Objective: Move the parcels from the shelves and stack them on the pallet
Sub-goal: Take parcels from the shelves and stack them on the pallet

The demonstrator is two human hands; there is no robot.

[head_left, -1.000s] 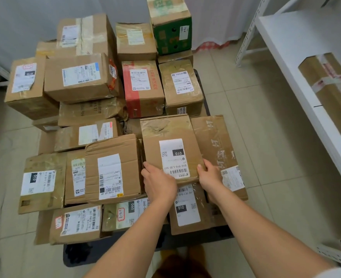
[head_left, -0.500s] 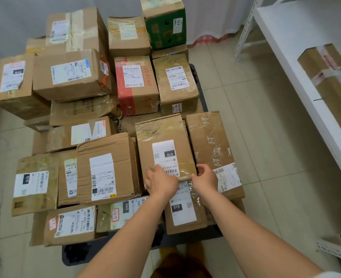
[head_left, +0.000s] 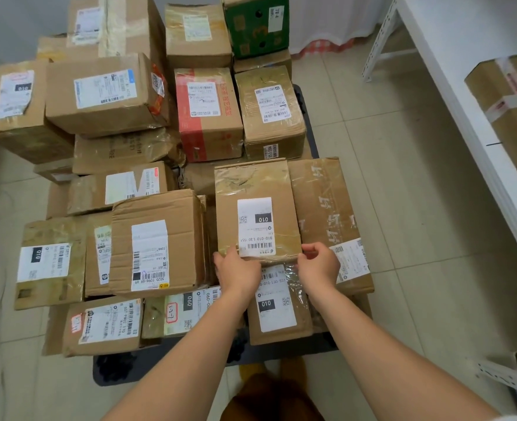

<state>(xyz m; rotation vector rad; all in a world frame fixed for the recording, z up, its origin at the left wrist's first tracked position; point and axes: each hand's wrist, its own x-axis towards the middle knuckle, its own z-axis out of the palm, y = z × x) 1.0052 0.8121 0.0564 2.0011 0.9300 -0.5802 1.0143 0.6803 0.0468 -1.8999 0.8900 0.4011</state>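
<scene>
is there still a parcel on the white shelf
Yes, a brown taped parcel sits on the white shelf at the right, apart from the stack on the pallet.

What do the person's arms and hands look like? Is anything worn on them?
Both forearms are bare. The left hand and right hand show no gloves, rings or watch. Only a white sleeve edge appears on the right arm.

parcels [head_left: 160,177] stacked on pallet [head_left: 166,360] | shelf [head_left: 451,74] right of pallet | one parcel [head_left: 512,117] in shelf
</scene>
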